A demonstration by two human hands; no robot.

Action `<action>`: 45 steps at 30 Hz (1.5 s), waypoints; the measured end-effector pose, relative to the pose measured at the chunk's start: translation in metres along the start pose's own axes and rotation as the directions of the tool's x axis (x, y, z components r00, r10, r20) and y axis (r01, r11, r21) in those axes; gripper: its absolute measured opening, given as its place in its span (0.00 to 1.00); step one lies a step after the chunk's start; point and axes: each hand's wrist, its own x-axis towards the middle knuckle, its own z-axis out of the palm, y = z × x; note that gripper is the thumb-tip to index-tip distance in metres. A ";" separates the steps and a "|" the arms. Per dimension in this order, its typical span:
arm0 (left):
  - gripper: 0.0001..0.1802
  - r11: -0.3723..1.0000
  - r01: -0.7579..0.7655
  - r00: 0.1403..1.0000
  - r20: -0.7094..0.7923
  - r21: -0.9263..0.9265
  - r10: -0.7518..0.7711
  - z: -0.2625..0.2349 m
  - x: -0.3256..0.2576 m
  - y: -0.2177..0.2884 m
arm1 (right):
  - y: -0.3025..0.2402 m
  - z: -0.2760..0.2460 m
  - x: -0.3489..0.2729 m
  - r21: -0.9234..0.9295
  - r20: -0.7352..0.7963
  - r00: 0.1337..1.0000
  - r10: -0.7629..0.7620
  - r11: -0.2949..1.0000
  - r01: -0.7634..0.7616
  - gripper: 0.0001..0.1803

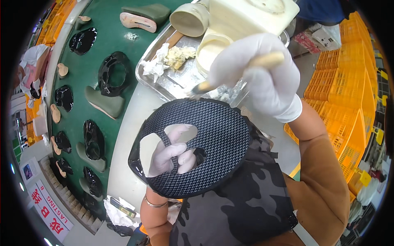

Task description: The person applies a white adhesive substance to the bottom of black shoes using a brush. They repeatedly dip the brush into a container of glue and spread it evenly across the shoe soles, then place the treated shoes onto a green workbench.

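orange crates [334, 87] stacked at right | red-and-white sign [50, 211] at lower left

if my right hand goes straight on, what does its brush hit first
Probably the upper edge of the black woven piece, close by the brush; depth is unclear, so they may be touching.

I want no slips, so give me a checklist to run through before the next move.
1. Both hands gloved: ok; left hand and right hand wear white gloves.
2. Brush held: ok, in the right hand.
3. Dark woven piece held: ok; the left hand's fingers show at its openings.
4. Brush touching the piece's far edge: cannot tell.
5. Cup open: ok; pale contents show.
6. Tray free of scraps: not ok; crumpled tissue and a yellowish lump lie in it.
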 end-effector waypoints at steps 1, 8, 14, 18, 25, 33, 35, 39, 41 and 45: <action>0.21 1.000 0.020 1.000 0.019 -0.015 -0.020 -0.001 0.003 -0.002 | -0.004 -0.001 0.007 -0.026 0.132 0.991 -0.008 1.000 0.012 0.15; 0.15 0.997 0.076 0.995 -0.067 0.024 -0.074 0.008 0.008 -0.008 | -0.004 0.014 0.019 -0.292 0.273 0.949 -0.157 0.927 0.237 0.13; 0.25 0.995 0.055 0.997 0.055 0.083 -0.060 -0.008 0.007 -0.001 | 0.012 -0.004 0.000 -0.426 0.245 0.958 -0.149 0.871 0.244 0.12; 0.24 0.989 0.040 0.999 -0.017 0.139 -0.038 -0.007 0.004 -0.002 | -0.011 -0.001 -0.003 -0.170 0.068 0.992 0.106 0.981 -0.094 0.08; 0.25 0.964 -0.065 0.994 -0.069 0.258 0.086 -0.003 -0.003 -0.008 | 0.017 0.007 -0.006 -0.130 0.042 0.997 0.064 0.990 -0.058 0.11; 0.27 0.892 -0.147 0.969 -0.119 0.427 0.217 -0.010 -0.005 -0.014 | 0.018 0.017 -0.009 -0.065 -0.161 0.986 0.036 0.997 -0.047 0.07; 0.28 0.890 -0.197 0.948 -0.150 0.411 0.280 -0.008 -0.008 -0.017 | 0.026 0.015 -0.010 -0.144 -0.129 0.991 0.034 0.988 -0.053 0.07; 0.30 0.865 -0.360 0.882 -0.176 0.351 0.438 -0.017 -0.016 -0.029 | 0.019 0.005 -0.025 -0.110 -0.156 0.987 0.030 0.993 -0.047 0.07; 0.30 0.844 -0.435 0.836 -0.207 0.313 0.508 -0.016 -0.014 -0.036 | 0.015 0.001 -0.037 -0.158 -0.141 0.989 0.043 0.985 -0.065 0.08; 0.31 0.813 -0.516 0.804 -0.175 0.271 0.568 -0.020 -0.006 -0.046 | 0.007 0.000 -0.046 -0.186 -0.174 0.981 0.080 0.976 -0.113 0.08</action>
